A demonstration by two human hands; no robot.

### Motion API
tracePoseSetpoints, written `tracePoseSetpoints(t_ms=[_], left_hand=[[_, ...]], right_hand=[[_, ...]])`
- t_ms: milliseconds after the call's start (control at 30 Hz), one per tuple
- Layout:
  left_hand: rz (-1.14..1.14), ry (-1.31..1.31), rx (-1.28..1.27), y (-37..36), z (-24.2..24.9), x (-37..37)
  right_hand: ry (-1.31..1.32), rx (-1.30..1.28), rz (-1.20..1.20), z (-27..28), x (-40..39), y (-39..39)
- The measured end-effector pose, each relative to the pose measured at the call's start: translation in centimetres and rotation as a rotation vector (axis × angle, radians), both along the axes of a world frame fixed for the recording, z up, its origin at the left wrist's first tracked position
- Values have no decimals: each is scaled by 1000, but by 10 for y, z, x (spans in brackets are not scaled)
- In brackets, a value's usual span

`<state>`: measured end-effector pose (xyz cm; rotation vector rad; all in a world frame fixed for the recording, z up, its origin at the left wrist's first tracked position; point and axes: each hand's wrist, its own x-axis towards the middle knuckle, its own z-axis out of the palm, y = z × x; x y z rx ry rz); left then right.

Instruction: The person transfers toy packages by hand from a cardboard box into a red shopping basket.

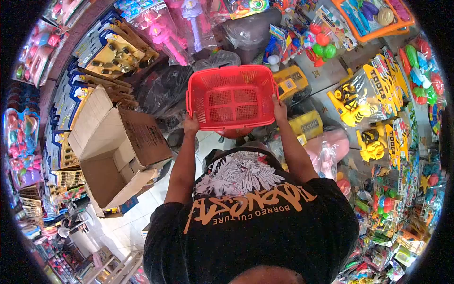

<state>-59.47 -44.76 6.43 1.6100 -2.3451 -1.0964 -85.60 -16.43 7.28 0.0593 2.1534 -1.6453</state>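
Red basket [237, 128] held up, not set down; left hand [191, 124] grips its near left corner, right hand [280, 108] grips its right side, fingers probably under the rim; open cardboard box [145, 137] left, not in hand; yellow toy packs [352, 100] right.

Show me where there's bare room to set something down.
Best bet: the pale floor tiles between the open cardboard box and the left arm. The red basket looks empty too. A narrower grey patch lies between the bagged balls and yellow tool packs. Crowded: lower right, with packaged toys.
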Motion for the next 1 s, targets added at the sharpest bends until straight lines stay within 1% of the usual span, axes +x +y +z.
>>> tracePoseSetpoints(t_ms=[133, 167, 200, 233, 267, 300, 367, 400, 433, 467, 500, 533, 567, 600, 633, 667, 700, 767, 800, 833, 867, 900, 933, 967, 1000], left_hand=[[40, 46, 16, -9, -32, 5], [112, 248, 106, -6, -38, 8], [185, 445, 197, -2, -41, 13], [193, 441, 194, 4, -36, 22], [224, 506, 432, 11, -31, 34], [252, 570, 671, 19, -26, 45], [312, 447, 727, 39, -38, 71], [303, 367, 699, 54, -38, 85], [296, 284, 672, 70, -38, 102], [183, 149, 621, 78, -75, 133], [72, 13, 569, 86, -111, 163], [-76, -157, 379, 102, -99, 179], [-219, -326, 187, 119, -84, 191], [-147, -345, 257, 131, -86, 206], [-71, -361, 325, 140, -92, 221], [-317, -414, 151, 149, -103, 242], [136, -385, 434, 154, -79, 233], [-163, -281, 204, 165, -107, 266], [-135, -282, 207, 168, -112, 274], [17, -185, 317, 170, -119, 276], [167, -81, 422, 172, -119, 275], [188, -73, 419, 171, -107, 270], [260, -2, 544, 169, -74, 259], [326, 72, 667, 169, -46, 252], [354, 198, 656, 174, -38, 254]], right_hand=[[-70, -68, 10, 37, 12, 1], [-68, -71, 17, 38, 15, 3], [-178, -229, -92, 37, 19, 8], [-293, -385, -202, 26, 22, 16], [-429, -345, -249, 9, 24, 26], [-435, -346, -245, -12, 29, 37], [-509, -407, -202, -61, 43, 63], [-493, -281, -130, -97, 51, 75], [-477, -154, -56, -144, 62, 91], [-486, -150, -47, -233, 57, 115], [-163, 98, 369, -316, 85, 150], [180, 336, 778, -387, 120, 199], [548, 564, 1176, -429, 123, 211], [551, 552, 1197, -429, 126, 201], [502, 555, 1231, -403, 145, 231], [456, 557, 1267, -366, 156, 335], [411, 560, 1304, -348, 169, 279], [317, 573, 1382, -292, 162, 260], [268, 584, 1419, -277, 166, 161], [219, 600, 1455, -244, 171, 147], [-379, 604, 1075, -320, 155, 161], [-670, 438, 860, -224, 158, 123], [-625, 467, 729, -202, 159, 104], [-625, 333, 717, -222, 151, 103], [-581, 396, 704, -180, 147, 72]])
